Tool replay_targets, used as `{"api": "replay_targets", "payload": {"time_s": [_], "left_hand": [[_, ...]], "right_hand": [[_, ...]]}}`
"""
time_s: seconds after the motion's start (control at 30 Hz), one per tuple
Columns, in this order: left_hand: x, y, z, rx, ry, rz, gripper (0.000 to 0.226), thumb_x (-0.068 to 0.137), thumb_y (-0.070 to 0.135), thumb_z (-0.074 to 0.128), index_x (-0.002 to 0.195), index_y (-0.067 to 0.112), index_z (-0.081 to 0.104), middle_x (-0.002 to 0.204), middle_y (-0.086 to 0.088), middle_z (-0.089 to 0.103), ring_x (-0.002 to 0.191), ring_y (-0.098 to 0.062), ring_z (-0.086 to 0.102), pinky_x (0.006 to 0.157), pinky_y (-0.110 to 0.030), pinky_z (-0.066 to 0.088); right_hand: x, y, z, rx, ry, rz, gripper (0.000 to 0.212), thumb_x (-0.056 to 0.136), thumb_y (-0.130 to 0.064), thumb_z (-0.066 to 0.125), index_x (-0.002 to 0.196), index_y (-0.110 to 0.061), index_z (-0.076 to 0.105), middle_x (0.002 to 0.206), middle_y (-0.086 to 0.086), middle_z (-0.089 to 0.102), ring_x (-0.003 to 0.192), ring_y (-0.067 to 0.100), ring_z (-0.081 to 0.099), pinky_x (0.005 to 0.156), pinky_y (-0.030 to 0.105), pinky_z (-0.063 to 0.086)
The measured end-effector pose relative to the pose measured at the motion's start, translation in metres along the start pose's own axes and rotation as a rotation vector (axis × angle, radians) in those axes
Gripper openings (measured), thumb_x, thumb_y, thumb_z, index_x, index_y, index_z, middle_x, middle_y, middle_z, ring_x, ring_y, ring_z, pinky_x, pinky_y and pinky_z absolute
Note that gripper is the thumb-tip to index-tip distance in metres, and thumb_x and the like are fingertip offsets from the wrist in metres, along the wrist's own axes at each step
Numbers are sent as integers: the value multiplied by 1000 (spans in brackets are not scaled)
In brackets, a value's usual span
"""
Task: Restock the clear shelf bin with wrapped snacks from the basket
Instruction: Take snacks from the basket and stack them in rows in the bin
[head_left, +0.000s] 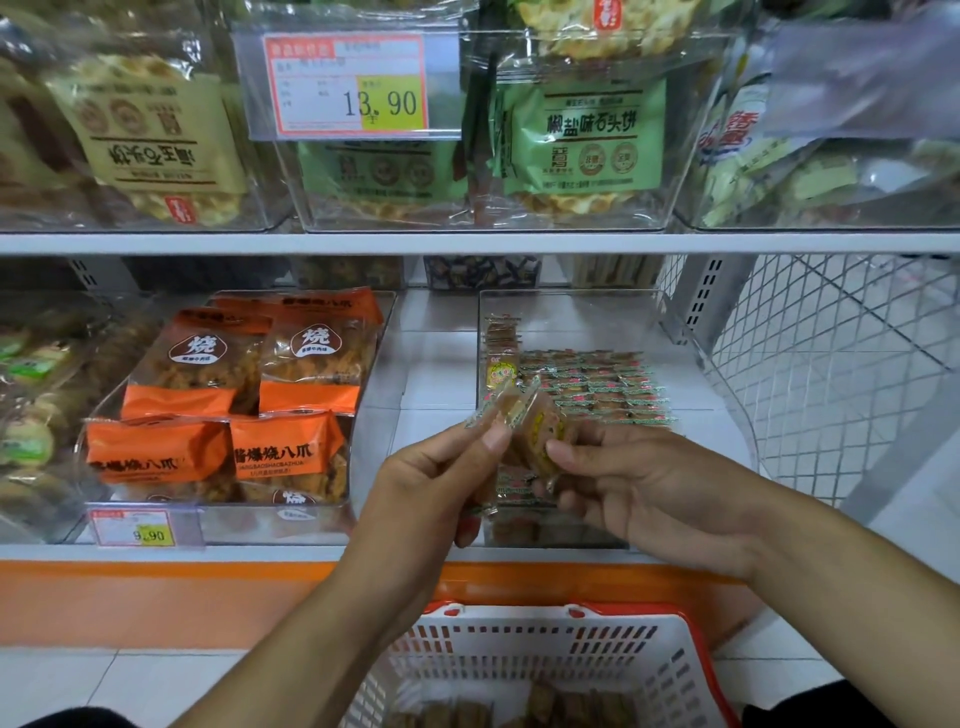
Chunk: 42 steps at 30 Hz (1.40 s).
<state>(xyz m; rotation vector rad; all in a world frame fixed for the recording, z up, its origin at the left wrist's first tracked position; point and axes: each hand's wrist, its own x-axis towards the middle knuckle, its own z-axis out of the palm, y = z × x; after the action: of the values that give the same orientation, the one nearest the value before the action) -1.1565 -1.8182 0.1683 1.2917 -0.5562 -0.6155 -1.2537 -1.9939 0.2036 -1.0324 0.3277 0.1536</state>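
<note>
A clear shelf bin (701, 395) on the lower shelf holds neat rows of small wrapped snacks (597, 384) with green and red edges. My left hand (441, 483) pinches one small wrapped snack (493, 410) between thumb and fingers, just in front of the bin. Right beside it, my right hand (628, 488) holds a small stack of wrapped snacks (545, 436) upright. The two hands almost touch. Below them stands a white basket (519, 654) with a red rim, and several brown wrapped snacks (545, 706) lie on its bottom.
Left of the bin, another clear bin holds orange snack bags (234, 395) with a price tag (135, 527) in front. The upper shelf (467, 241) carries bins of green and yellow packs and a 13.90 tag (345, 83). A white wire mesh panel (831, 364) stands at right.
</note>
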Motion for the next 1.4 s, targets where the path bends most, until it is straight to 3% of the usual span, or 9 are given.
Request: {"api": "replay_targets", "payload": {"time_s": [0.1,0.2,0.37,0.53,0.67,0.77,0.9,1.0,1.4], "left_hand": [[0,2,0,14,29,23,45,77,60,71,112,33,78,63,2,38,54,-9,33,46,-18,33],[-2,8,0,65,89,10,45,79,65,70,72,21,73,60,3,38,54,-13,33,47,-20,31],[-2,9,-3,224,11,-57,48,74,63,68,54,20,62,58,-2,39,59,-23,31,49,-29,29],[-4,7,3,51,-68,-172,35,76,54,71,73,20,77,59,7,57,50,-8,45,46,-19,38],[6,7,0,-538,14,-302,40,61,18,94,99,14,82,77,1,63,60,-7,55,47,-16,44],[8,7,-5,-729,55,-267,62,63,3,75,125,10,69,87,-5,66,67,-12,60,55,-21,49],[4,7,-9,-854,7,-285,57,72,18,50,124,6,72,128,-16,69,112,-28,70,101,-37,49],[2,9,-7,-856,-66,-276,58,77,24,48,129,8,68,138,-16,64,128,-33,61,116,-44,36],[-1,3,7,-567,-21,-344,61,88,59,57,128,15,70,133,-14,67,120,-33,66,106,-48,47]], "right_hand": [[1,-1,0,4,51,-11,26,72,-7,76,98,-6,72,89,7,72,72,13,67,56,19,53],[0,-8,-2,-55,117,-104,38,66,-7,78,103,-11,69,88,3,72,71,9,63,54,18,45],[-4,-12,-8,-308,90,-183,48,67,-3,78,113,-14,75,112,12,72,101,23,70,85,31,55],[-3,-2,-3,-401,76,-122,51,69,-6,77,119,-10,71,122,22,67,112,32,66,103,54,46],[-3,-8,-6,-288,84,-155,47,68,-4,76,115,-7,69,104,12,73,91,21,72,73,32,61],[-6,-9,-8,-287,56,-159,49,69,-4,77,117,-5,66,105,12,74,90,20,73,65,27,59],[-10,-9,-7,-310,-39,-159,44,70,-5,83,112,-5,70,105,15,72,96,26,71,71,32,61],[-10,-2,1,-235,-101,-133,43,74,-3,79,116,-3,69,109,21,70,98,32,71,77,38,62],[-5,23,18,-139,-75,-97,36,81,-4,70,117,-5,71,119,17,71,100,29,72,76,33,60]]}}
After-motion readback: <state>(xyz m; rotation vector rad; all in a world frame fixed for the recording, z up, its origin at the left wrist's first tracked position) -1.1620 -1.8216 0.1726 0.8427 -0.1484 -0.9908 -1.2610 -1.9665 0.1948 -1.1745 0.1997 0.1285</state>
